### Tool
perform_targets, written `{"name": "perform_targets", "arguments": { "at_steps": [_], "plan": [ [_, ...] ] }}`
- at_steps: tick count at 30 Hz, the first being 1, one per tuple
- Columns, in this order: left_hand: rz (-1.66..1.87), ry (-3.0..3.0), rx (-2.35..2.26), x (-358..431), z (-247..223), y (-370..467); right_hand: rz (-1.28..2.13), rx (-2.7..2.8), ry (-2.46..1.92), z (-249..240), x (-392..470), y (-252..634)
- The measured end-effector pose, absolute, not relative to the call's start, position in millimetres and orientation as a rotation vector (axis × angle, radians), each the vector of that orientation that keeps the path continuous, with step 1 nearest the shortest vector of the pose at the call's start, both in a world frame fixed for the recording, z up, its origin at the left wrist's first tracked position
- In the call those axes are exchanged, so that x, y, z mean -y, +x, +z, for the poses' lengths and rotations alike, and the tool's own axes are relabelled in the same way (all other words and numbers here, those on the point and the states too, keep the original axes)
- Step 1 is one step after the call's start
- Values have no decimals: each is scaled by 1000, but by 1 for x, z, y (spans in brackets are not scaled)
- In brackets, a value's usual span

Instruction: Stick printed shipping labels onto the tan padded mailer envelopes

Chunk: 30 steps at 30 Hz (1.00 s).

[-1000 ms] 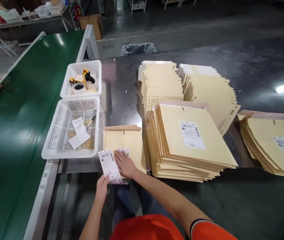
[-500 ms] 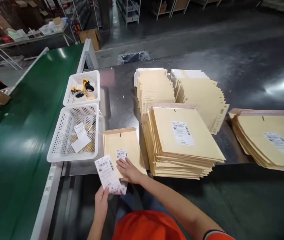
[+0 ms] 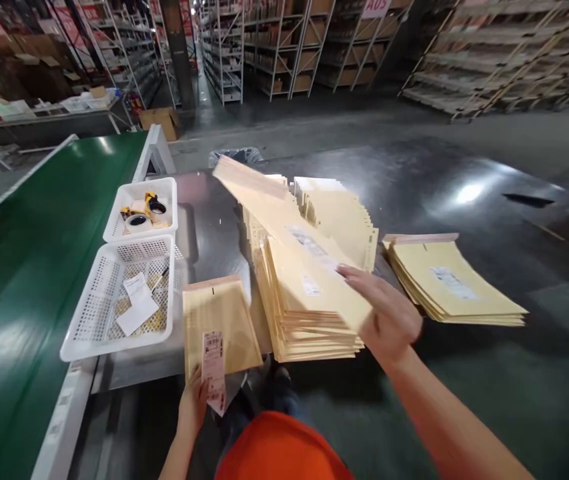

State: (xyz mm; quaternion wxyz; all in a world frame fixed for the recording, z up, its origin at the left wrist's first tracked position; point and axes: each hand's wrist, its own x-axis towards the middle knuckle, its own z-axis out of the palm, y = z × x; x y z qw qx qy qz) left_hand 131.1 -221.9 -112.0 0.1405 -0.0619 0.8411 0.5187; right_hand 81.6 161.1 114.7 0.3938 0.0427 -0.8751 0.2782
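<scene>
My left hand (image 3: 193, 403) is closed on a printed label sheet (image 3: 213, 363), which lies over the lower part of a small padded envelope (image 3: 229, 307) at the table's front edge. My right hand (image 3: 391, 317) grips the near edge of a large padded envelope (image 3: 269, 203) with a white label. That envelope is tilted in the air, its far end raised and pointing left. Beneath it sits a stack of similar padded envelopes (image 3: 294, 327), partly hidden by the one I hold.
Two white baskets stand at left: one (image 3: 84, 320) with papers and a pen, the other (image 3: 171, 200) with tape dispensers. A green conveyor belt (image 3: 54, 253) runs beyond them. Envelopes stand in rows (image 3: 339, 210) behind the stack; another labelled pile (image 3: 454, 273) lies right.
My right hand has left the small envelope and moved right, where it now holds up a large padded envelope. The label sheet in my left hand has turned more upright. The view has tilted up.
</scene>
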Motion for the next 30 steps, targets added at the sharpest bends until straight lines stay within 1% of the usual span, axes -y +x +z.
{"name": "perform_targets", "arguments": {
  "at_steps": [2, 4, 7, 9, 11, 12, 14, 17, 18, 19, 20, 22, 24, 27, 30],
  "plan": [
    [1488, -178, -2434, 225, -111, 133, 485, 2431, 306, 97, -185, 80],
    [1471, -193, -2450, 227, -102, 136, 313, 2648, 365, 64, -202, 79],
    [1515, -195, -2403, 219, -70, 141, 240, 2853, 408, 19, -214, 84],
    [1595, -126, -2290, 207, -42, 146, 291, 2870, 367, 8, -208, 89],
    [1629, 4, -2166, 192, -15, 151, 471, 2802, 290, 15, -186, 91],
    [1626, 62, -2117, 185, -5, 154, 633, 2750, 255, 23, -169, 91],
    [1612, 141, -2059, 174, 7, 160, 1100, 2645, 201, 37, -124, 90],
    [1600, 163, -2044, 171, 2, 171, 1942, 2508, 76, 44, -52, 90],
    [1585, 147, -2043, 174, -4, 176, 2145, 2462, 12, 42, -32, 91],
    [1561, 120, -2044, 179, -11, 179, 2276, 2423, -55, 39, -16, 92],
    [1536, 77, -2059, 184, -18, 182, 2343, 2396, -115, 35, -4, 94],
    [1527, -66, -2143, 194, -31, 183, 2361, 2395, -160, 27, 11, 99],
    [1625, -213, -2213, 201, -38, 174, 2325, 2441, -126, 20, 18, 105],
    [1844, -261, -2067, 201, -38, 146, 2270, 2526, -73, 13, 24, 111],
    [1894, -317, -1932, 192, -39, 118, 2271, 2508, -179, -2, 29, 106]
  ]
}}
